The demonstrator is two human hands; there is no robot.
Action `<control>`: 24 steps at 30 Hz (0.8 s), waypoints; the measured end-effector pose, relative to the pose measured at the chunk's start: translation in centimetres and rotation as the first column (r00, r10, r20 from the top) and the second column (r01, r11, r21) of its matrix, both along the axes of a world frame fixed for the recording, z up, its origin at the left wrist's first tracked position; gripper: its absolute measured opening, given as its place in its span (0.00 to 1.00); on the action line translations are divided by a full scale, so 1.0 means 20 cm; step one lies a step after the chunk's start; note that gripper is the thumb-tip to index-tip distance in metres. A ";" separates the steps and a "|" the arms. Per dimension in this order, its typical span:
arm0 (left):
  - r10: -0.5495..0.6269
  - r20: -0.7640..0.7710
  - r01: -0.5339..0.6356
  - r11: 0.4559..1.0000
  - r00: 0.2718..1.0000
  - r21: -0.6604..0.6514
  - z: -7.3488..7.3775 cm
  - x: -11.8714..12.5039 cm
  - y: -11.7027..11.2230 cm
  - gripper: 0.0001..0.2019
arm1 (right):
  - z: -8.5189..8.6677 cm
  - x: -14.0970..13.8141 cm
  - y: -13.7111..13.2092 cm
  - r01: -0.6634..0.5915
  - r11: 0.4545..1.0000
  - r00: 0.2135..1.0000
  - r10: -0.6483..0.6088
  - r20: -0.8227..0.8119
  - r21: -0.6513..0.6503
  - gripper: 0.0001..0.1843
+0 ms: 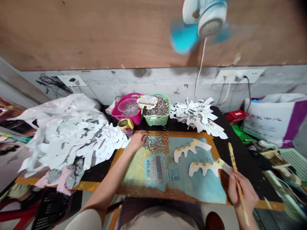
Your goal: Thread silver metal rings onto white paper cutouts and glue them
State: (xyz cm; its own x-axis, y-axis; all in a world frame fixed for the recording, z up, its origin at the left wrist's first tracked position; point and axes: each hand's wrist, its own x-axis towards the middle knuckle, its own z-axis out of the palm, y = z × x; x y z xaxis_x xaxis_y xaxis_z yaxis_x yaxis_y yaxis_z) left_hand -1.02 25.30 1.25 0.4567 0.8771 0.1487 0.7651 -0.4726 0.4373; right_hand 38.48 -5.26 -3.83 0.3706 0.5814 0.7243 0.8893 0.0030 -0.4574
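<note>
My left hand (139,140) reaches to the left edge of a spread of small metal rings (158,143), fingers curled together at the rings; what they pinch, if anything, is too small to make out. In my right hand (243,188) is a wooden brush (236,171), its bristle end pointing up and away. The fingertips of that hand also meet the right end of a white scalloped strip (203,168) with several rings along its yellowish upper edge. Just beyond lies a second scalloped strip (192,149), likewise bearing rings.
Behind the rings stand a pink basket (115,111), a green basket (157,120) of metal pieces and a small open can (126,127). White cutouts (96,143) heap at left, more strips (199,116) at back right. A fan (208,22) spins above the blue-covered mat (187,188).
</note>
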 end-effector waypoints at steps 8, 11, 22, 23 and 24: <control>0.153 0.005 -0.153 0.988 0.988 -0.027 -0.08 0.00 -0.06 0.07 | -0.01 0.01 0.00 -0.012 1.000 1.000 0.012 0.025 0.002 0.08; 0.151 0.069 -0.146 0.987 0.986 -0.064 -0.04 0.08 -0.02 0.08 | 0.00 0.00 0.01 -0.009 1.000 1.000 0.009 0.026 0.002 0.08; -0.070 0.470 0.260 0.898 0.880 -0.354 -0.07 0.82 -0.11 0.28 | -0.01 0.01 0.02 0.000 1.000 0.999 -0.001 0.033 0.027 0.08; -0.073 0.489 0.287 0.880 0.869 -0.378 -0.09 0.89 -0.12 0.26 | -0.01 0.01 0.02 -0.002 1.000 0.999 0.001 0.034 0.030 0.08; -0.072 0.504 0.308 0.862 0.860 -0.402 -0.09 0.95 -0.13 0.23 | -0.01 0.01 0.02 -0.002 0.999 0.999 0.001 0.035 0.035 0.08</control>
State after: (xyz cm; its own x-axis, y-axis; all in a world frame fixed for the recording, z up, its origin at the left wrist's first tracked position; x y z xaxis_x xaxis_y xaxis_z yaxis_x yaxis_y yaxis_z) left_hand 17.94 22.67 -0.61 0.6026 0.7980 -0.0084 0.3353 -0.2436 0.9101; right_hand 38.65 -4.93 -4.07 0.3436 0.5557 0.7571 0.9049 0.0198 -0.4251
